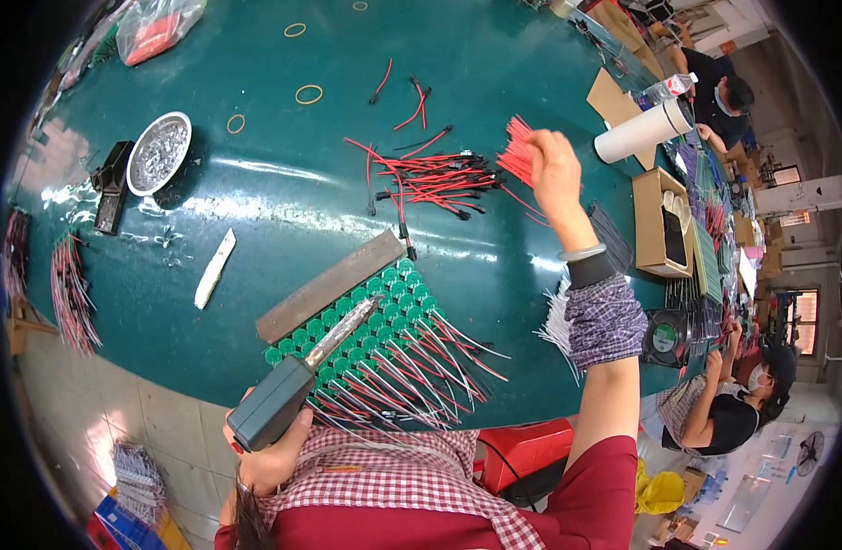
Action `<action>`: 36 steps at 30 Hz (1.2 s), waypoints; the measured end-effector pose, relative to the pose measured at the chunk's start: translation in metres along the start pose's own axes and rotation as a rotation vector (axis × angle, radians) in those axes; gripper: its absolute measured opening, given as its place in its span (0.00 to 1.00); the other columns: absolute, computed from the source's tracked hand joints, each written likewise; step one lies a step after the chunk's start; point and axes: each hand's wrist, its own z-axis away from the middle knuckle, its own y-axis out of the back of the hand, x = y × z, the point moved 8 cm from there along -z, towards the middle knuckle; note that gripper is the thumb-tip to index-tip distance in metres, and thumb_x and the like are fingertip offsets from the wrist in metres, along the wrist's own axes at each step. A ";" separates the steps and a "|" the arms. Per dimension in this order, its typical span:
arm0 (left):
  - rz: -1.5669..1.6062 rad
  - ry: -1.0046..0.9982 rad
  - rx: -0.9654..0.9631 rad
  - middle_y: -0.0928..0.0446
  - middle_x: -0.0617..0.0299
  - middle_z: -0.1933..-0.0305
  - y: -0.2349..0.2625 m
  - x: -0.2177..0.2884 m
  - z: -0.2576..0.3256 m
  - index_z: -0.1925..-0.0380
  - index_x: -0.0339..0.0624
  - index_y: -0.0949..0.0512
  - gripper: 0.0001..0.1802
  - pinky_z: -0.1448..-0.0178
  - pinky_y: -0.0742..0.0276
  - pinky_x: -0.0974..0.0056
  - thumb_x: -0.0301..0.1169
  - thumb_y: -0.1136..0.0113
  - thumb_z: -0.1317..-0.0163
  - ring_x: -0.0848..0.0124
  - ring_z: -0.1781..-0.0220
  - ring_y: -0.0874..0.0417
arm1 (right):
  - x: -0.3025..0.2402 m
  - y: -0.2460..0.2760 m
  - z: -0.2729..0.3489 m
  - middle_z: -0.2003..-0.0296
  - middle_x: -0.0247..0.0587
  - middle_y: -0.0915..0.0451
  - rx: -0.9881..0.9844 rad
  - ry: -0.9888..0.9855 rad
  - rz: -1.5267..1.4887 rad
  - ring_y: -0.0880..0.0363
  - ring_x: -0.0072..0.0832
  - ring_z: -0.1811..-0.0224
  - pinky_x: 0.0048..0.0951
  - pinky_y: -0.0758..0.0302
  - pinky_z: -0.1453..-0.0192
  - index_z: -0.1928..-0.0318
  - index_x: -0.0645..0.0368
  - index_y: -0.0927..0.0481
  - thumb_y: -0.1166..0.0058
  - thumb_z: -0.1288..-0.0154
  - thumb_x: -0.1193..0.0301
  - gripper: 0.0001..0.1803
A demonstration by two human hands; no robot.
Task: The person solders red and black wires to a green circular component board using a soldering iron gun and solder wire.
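My left hand (279, 454) is wrapped round the dark handle of a soldering iron (272, 403). Its metal shaft points up and right over a panel of small round green circuit boards (398, 298). Red and white wires (430, 371) trail from the boards toward the table's near edge. A flat brown-grey bar (329, 286) lies along the panel's far side. Farther right, my right hand (557, 174) has its fingers pinched at a bundle of short red wires (515, 151); the fingertips partly hide what they grip. Left of it lies a pile of red and black wires with black connectors (439, 179).
At the left are a metal bowl (160, 154) of silvery bits, a black stand (114, 188) and a white strip (216, 268). White wires (560, 316), a white flask (643, 130), a cardboard box (662, 223) and a fan (664, 337) line the right. Two people sit beyond.
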 end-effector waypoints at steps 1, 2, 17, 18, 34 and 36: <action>0.013 0.004 -0.003 0.17 0.58 0.66 -0.001 0.001 0.000 0.61 0.33 0.17 0.16 0.64 0.23 0.68 0.22 0.28 0.52 0.72 0.69 0.17 | -0.005 0.010 -0.006 0.66 0.45 0.21 0.052 0.039 -0.053 0.21 0.44 0.62 0.37 0.24 0.58 0.60 0.60 0.20 0.45 0.36 0.79 0.05; 0.023 0.011 -0.001 0.17 0.58 0.66 -0.001 0.001 -0.001 0.61 0.33 0.16 0.16 0.64 0.23 0.68 0.22 0.28 0.52 0.72 0.69 0.17 | -0.017 0.021 -0.013 0.67 0.45 0.22 0.089 0.055 -0.128 0.21 0.45 0.63 0.40 0.25 0.61 0.60 0.59 0.21 0.44 0.37 0.79 0.06; 0.023 -0.005 -0.028 0.17 0.57 0.65 0.004 -0.010 0.003 0.59 0.32 0.17 0.17 0.63 0.23 0.68 0.21 0.29 0.51 0.71 0.67 0.17 | 0.022 -0.009 -0.009 0.61 0.48 0.23 -0.206 -0.023 -0.134 0.23 0.47 0.56 0.41 0.26 0.52 0.58 0.59 0.22 0.45 0.38 0.80 0.08; 0.027 -0.007 -0.026 0.17 0.57 0.65 0.004 -0.009 0.003 0.59 0.32 0.17 0.17 0.63 0.23 0.68 0.21 0.29 0.51 0.71 0.67 0.17 | 0.026 -0.015 -0.007 0.61 0.48 0.23 -0.205 -0.018 -0.131 0.23 0.47 0.56 0.41 0.26 0.52 0.58 0.59 0.22 0.45 0.38 0.80 0.08; 0.009 -0.044 -0.038 0.18 0.56 0.67 0.000 -0.009 -0.001 0.61 0.33 0.16 0.15 0.65 0.23 0.67 0.22 0.30 0.52 0.69 0.71 0.17 | -0.102 0.084 -0.048 0.63 0.45 0.19 -0.207 0.257 -0.033 0.18 0.42 0.57 0.33 0.23 0.55 0.57 0.59 0.21 0.46 0.36 0.82 0.08; -0.002 -0.046 -0.055 0.18 0.56 0.68 -0.002 -0.009 -0.002 0.61 0.34 0.16 0.15 0.66 0.23 0.67 0.23 0.30 0.52 0.69 0.71 0.18 | -0.130 0.069 -0.027 0.68 0.43 0.27 -0.219 0.398 0.171 0.22 0.43 0.62 0.40 0.24 0.62 0.60 0.59 0.24 0.47 0.48 0.84 0.13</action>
